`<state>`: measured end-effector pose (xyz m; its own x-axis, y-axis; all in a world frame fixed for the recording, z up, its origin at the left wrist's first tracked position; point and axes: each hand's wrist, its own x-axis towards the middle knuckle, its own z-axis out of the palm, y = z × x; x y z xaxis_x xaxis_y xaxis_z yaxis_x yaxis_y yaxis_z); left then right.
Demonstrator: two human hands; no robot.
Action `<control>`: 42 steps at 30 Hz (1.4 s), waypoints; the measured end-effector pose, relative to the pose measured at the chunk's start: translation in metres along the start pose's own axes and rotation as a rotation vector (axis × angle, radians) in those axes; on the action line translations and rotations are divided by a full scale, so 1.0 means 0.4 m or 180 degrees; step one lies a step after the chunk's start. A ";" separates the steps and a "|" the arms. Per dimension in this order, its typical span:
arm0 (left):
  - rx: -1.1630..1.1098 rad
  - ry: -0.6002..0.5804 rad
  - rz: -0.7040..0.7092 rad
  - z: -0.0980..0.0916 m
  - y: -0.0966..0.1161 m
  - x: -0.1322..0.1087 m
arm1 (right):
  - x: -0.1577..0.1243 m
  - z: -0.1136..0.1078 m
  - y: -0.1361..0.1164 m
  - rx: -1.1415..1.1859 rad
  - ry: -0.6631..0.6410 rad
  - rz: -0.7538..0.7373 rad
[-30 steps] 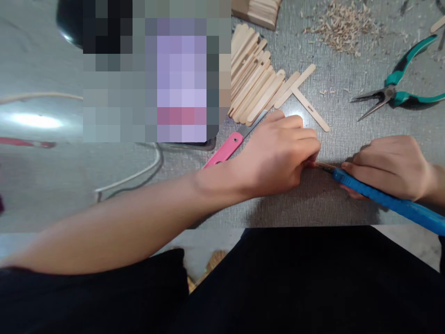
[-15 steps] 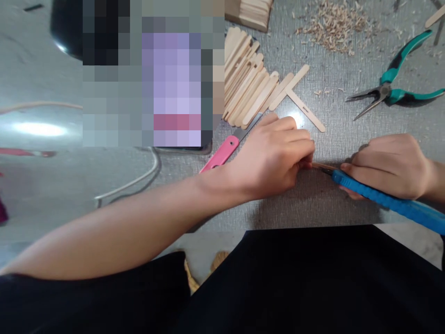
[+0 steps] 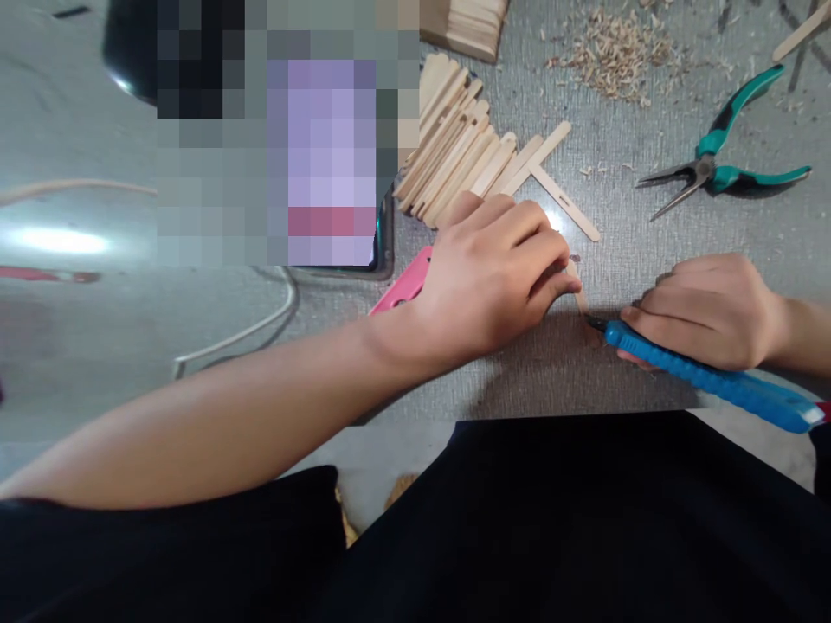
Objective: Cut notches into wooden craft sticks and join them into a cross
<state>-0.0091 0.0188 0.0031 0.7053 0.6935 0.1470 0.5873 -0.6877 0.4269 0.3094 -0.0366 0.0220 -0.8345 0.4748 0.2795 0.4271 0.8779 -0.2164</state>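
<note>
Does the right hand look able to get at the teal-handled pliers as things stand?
Probably yes: the teal-handled pliers lie just beyond the right hand, and I see nothing blocking the way between them. However, that hand holds a blue cutter, which it would likely need to put down first.

And here I am, in plain black: dark cloth (image 3: 551, 519), smooth and unmarked where it shows, spreads wide across my middle. More black fabric (image 3: 162, 554), sleeve or trouser leg, I can't tell, on this side! My left forearm (image 3: 247, 407), bare; left hand (image 3: 486, 268), bare; right hand (image 3: 707, 311), bare too!
</note>
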 end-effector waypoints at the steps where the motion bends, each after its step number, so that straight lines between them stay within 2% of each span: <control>1: 0.0010 0.0046 0.0063 0.005 -0.003 0.000 | 0.000 0.001 -0.001 -0.0023 -0.0054 0.0034; 5: -0.0022 0.0213 0.0643 0.016 -0.016 0.002 | 0.009 -0.003 -0.003 -0.0098 -0.0196 0.0031; 10: -0.0256 -0.0238 0.0897 -0.005 -0.019 0.003 | 0.021 -0.014 0.000 -0.0164 -0.0289 0.0049; 14: -0.0002 -0.0223 0.1118 -0.003 -0.018 -0.003 | 0.017 -0.005 0.000 -0.0181 -0.0132 0.0087; 17: 0.0044 -0.0254 0.0997 0.008 -0.019 -0.008 | 0.017 -0.002 -0.003 -0.0068 -0.0001 0.0111; 21: -0.0038 -0.0250 0.0916 0.014 -0.020 -0.011 | 0.021 -0.009 -0.006 0.0223 -0.0275 0.0361; 26: -0.0035 -0.0175 0.0884 0.014 -0.022 -0.012 | 0.012 -0.002 -0.006 0.0572 -0.0249 0.0573; 32: -0.0397 -0.0245 0.0698 0.009 -0.019 -0.010 | 0.003 0.005 -0.007 0.0891 -0.0256 0.0642; 38: -0.0298 -0.0227 0.0799 0.001 -0.013 -0.006 | 0.003 0.004 -0.006 0.0808 -0.0330 0.0809; 42: -0.0260 -0.0304 0.0859 -0.015 -0.015 0.002 | 0.000 0.003 -0.004 0.0702 -0.0309 0.0668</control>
<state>-0.0147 0.0249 0.0061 0.8679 0.4621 0.1820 0.3424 -0.8222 0.4548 0.3083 -0.0379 0.0211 -0.7699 0.6269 0.1190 0.5166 0.7218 -0.4606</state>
